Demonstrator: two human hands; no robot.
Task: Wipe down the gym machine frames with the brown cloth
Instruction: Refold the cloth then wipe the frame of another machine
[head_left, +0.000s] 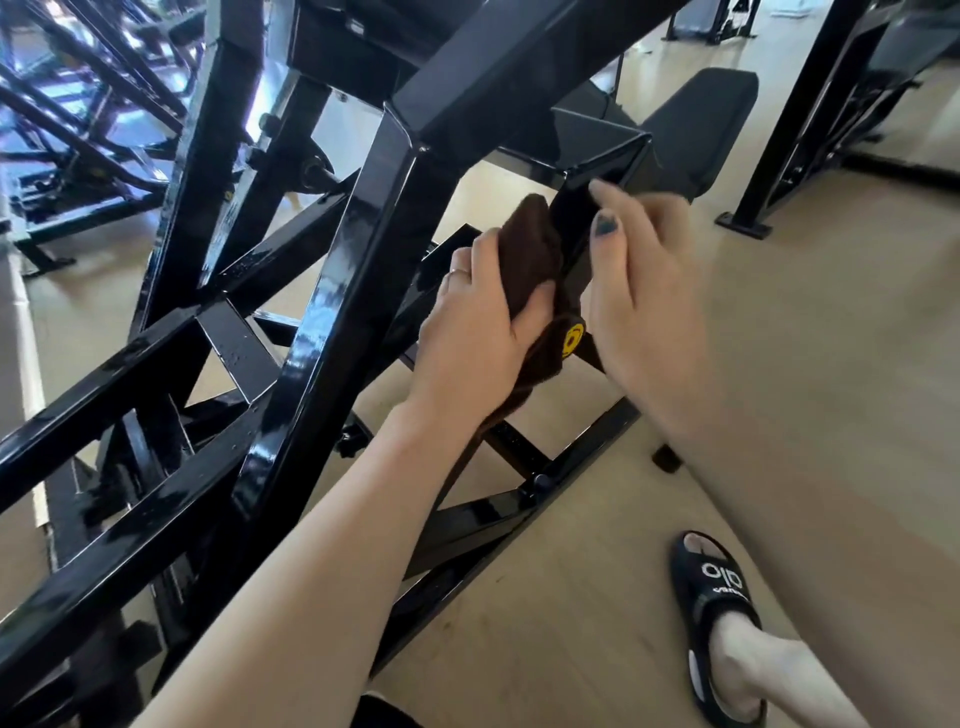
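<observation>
A brown cloth (527, 254) with a yellow emblem is bunched against the left side of a short black frame post (576, 228) of the gym machine. My left hand (478, 322) grips the cloth and presses it to the post. My right hand (644, 280) is on the post's right side, its fingers laid against the metal near the top corner. The lower tail of the cloth hangs down under my left wrist. The far side of the post is hidden by both hands.
Thick glossy black beams (358, 249) cross diagonally on the left. A black padded bench (701, 119) lies behind the post. Base rails (571, 462) run along the pale wood floor. A foot in a black slide sandal (711, 618) stands at lower right.
</observation>
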